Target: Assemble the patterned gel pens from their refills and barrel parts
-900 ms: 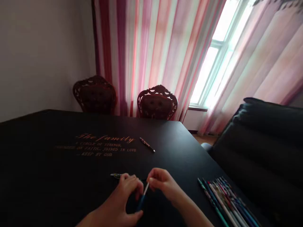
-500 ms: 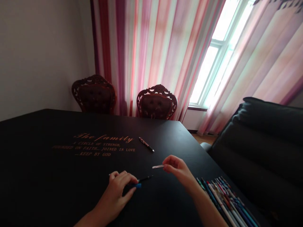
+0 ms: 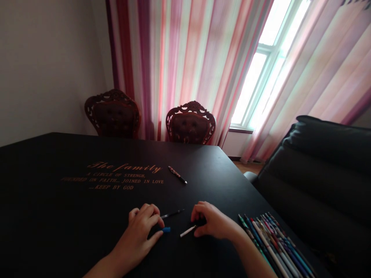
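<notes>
My left hand (image 3: 145, 227) hovers low over the dark table with thumb and index finger closed on a small blue pen part (image 3: 166, 229). A thin dark pen refill (image 3: 173, 213) sticks out past its index finger; its other end is hidden behind the hand. My right hand (image 3: 210, 220) has its thumb and fingers apart. A short white pen tube (image 3: 188, 231) lies slanted on the table beside its thumb, one end between thumb and fingers. Farther back lies a patterned pen (image 3: 177, 175) with a dark grip.
Several pens (image 3: 275, 243) lie side by side at the table's right edge, beside my right forearm. Gold lettering (image 3: 124, 168) marks the black table (image 3: 58, 220). Two carved chairs (image 3: 191, 123) stand behind it, and a black leather seat (image 3: 319, 185) is on the right.
My right hand has moved down and slightly left, and its fingers have parted. The white tube it held raised now rests on the table. My left hand has shifted slightly left.
</notes>
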{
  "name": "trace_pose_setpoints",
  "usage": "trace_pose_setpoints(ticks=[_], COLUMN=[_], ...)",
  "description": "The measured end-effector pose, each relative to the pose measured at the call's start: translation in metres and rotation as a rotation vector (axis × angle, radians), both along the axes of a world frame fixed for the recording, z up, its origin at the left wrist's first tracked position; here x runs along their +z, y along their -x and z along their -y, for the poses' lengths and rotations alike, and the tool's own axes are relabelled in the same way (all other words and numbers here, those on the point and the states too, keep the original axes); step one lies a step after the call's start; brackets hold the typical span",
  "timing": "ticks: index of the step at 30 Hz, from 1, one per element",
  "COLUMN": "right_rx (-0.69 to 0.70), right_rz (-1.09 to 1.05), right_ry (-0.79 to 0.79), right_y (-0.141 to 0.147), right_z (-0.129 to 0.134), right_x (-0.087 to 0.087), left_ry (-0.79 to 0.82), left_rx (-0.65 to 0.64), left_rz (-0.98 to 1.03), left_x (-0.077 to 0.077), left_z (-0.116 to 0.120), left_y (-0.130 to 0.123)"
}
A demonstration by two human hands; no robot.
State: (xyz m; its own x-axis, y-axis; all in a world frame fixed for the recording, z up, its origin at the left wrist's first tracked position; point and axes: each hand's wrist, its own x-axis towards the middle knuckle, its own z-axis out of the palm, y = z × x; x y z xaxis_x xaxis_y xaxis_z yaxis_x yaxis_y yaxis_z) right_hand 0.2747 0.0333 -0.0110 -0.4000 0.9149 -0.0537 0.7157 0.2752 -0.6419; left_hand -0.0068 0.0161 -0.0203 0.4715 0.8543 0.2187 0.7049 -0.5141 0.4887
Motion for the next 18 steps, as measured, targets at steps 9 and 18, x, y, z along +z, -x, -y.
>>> trace_pose_setpoints(ticks=[9, 18], right_rx=[-0.086, -0.069], right_rz=[-0.402, -0.361], right_ry=[0.040, -0.009], right_y=[0.015, 0.027], right_z=[0.002, 0.009], right_x=[0.004, 0.011], left_ry=[0.090, 0.084], left_rx=[0.086, 0.072], left_rz=[0.144, 0.175], left_x=[-0.001, 0.000], left_z=[-0.005, -0.001], left_y=[0.002, 0.000])
